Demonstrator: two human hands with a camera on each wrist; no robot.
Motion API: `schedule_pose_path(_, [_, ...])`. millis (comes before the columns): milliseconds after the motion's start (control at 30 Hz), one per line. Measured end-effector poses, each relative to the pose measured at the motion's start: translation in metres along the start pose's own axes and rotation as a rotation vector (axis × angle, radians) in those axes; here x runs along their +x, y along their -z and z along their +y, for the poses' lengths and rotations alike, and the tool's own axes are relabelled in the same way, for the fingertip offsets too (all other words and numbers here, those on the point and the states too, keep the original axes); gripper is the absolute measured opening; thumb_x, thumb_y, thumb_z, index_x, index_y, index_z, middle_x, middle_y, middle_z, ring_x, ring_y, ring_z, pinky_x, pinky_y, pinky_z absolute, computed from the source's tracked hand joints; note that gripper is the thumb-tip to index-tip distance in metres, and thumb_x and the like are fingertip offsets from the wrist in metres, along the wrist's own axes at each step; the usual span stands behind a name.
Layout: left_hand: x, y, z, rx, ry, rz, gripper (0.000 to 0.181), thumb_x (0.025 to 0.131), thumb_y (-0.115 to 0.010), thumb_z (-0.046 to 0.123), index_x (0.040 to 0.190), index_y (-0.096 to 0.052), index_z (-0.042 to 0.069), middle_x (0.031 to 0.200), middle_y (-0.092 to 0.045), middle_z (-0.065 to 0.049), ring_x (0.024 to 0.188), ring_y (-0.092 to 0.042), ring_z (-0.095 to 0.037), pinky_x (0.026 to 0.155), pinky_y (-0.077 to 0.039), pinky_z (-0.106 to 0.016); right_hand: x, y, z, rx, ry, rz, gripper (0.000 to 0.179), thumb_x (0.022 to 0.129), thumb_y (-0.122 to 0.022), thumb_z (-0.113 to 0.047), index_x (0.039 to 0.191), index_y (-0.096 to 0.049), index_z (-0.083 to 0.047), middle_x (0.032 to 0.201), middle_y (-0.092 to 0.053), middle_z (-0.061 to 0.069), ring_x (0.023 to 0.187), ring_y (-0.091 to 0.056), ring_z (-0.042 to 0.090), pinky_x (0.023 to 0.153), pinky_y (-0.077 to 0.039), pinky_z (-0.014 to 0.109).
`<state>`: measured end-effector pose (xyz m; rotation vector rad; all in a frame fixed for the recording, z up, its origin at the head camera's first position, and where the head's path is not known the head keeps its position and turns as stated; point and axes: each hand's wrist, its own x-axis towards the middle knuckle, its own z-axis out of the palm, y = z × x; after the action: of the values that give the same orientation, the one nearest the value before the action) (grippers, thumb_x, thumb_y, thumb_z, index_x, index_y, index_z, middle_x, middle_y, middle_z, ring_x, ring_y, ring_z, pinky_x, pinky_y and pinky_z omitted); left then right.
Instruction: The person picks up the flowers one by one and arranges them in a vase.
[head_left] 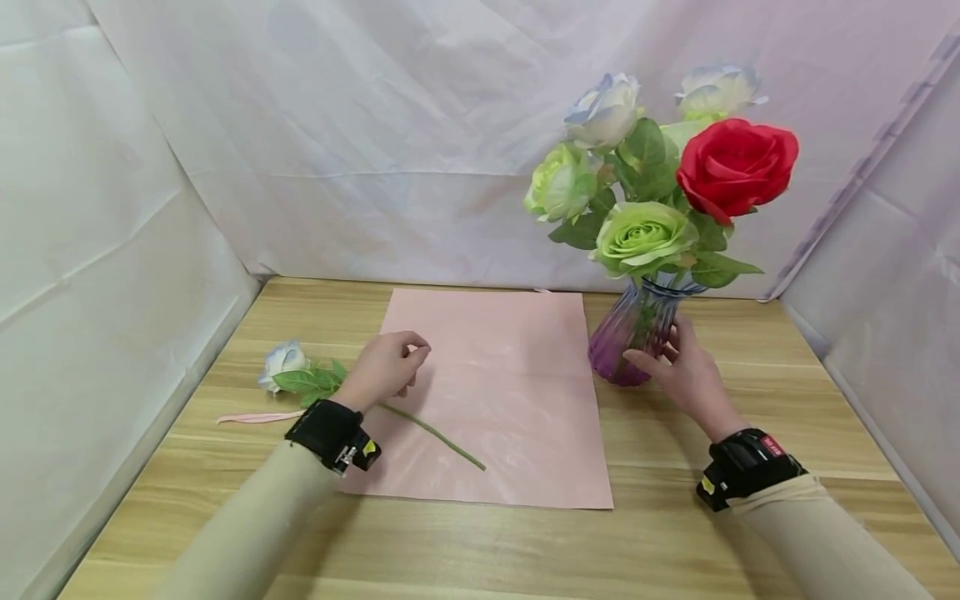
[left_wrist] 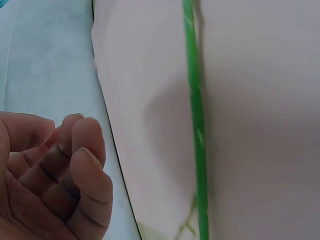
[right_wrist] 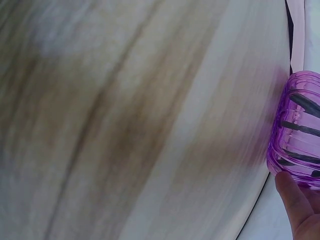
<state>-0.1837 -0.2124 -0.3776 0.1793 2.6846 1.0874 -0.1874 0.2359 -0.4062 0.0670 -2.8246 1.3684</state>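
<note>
On the right stands a blue-to-purple ribbed glass vase (head_left: pixel 637 337) full of roses, among them a red rose (head_left: pixel 738 167), a green rose (head_left: pixel 647 237) and a white-blue rose (head_left: pixel 603 112). My right hand (head_left: pixel 686 371) grips the vase low on its right side; the right wrist view has a thumb (right_wrist: pixel 292 202) against its purple base. A single white-blue rose (head_left: pixel 285 364) lies at left, its green stem (left_wrist: pixel 197 120) across a pink paper sheet (head_left: pixel 495 383). Over that rose's stem hangs my left hand (head_left: pixel 382 367), fingers loosely curled around nothing.
A pink ribbon (head_left: pixel 258 417) lies on the wooden table (head_left: pixel 480 550), partly hidden by the left wrist. White cloth walls (head_left: pixel 337 125) enclose the back and both sides. The vase stands close to the back wall, just right of the paper.
</note>
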Motion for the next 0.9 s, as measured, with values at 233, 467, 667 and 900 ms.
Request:
schedule_pose_path(233, [-0.006, 0.017, -0.016, 0.055, 0.048, -0.007, 0.03, 0.107, -0.052, 0.02, 0.125, -0.065, 0.001, 0.064, -0.061, -0.009, 0.047, -0.055, -0.02, 0.051, -0.047, -0.03, -0.001, 0.001, 0.0, 0.004, 0.007, 0.007, 0.097, 0.092, -0.073, -0.051, 0.159, -0.015, -0.01, 0.157, -0.033, 0.036, 0.142, -0.037, 0.055, 0.108, -0.038, 0.066])
schedule_pose_path(467, [-0.014, 0.025, -0.026, 0.103, 0.05, -0.012, 0.027, 0.105, -0.055, 0.018, 0.119, -0.067, -0.002, 0.061, -0.06, -0.008, 0.044, -0.053, -0.016, 0.048, -0.047, -0.031, -0.002, 0.0, 0.002, 0.002, 0.013, 0.007, 0.095, 0.092, -0.073, -0.05, 0.158, -0.017, -0.01, 0.155, -0.035, 0.037, 0.139, -0.04, 0.057, 0.106, -0.04, 0.065])
schedule_pose_path(667, [-0.021, 0.028, -0.034, 0.148, 0.063, -0.026, 0.024, 0.103, -0.057, 0.018, 0.115, -0.068, 0.0, 0.059, -0.059, -0.006, 0.045, -0.054, -0.017, 0.047, -0.043, -0.029, -0.003, 0.0, 0.001, 0.001, 0.003, 0.001, 0.098, 0.092, -0.072, -0.053, 0.159, -0.015, -0.011, 0.156, -0.034, 0.037, 0.138, -0.04, 0.058, 0.106, -0.041, 0.066])
schedule_pose_path(900, [-0.03, 0.021, -0.042, 0.264, 0.06, -0.082, 0.015, 0.099, -0.061, 0.014, 0.109, -0.069, 0.006, 0.06, -0.058, -0.004, 0.043, -0.055, -0.016, 0.046, -0.043, -0.029, -0.002, 0.001, 0.0, 0.003, -0.003, -0.001, 0.101, 0.091, -0.073, -0.053, 0.161, -0.013, -0.011, 0.156, -0.032, 0.037, 0.137, -0.04, 0.059, 0.105, -0.041, 0.066])
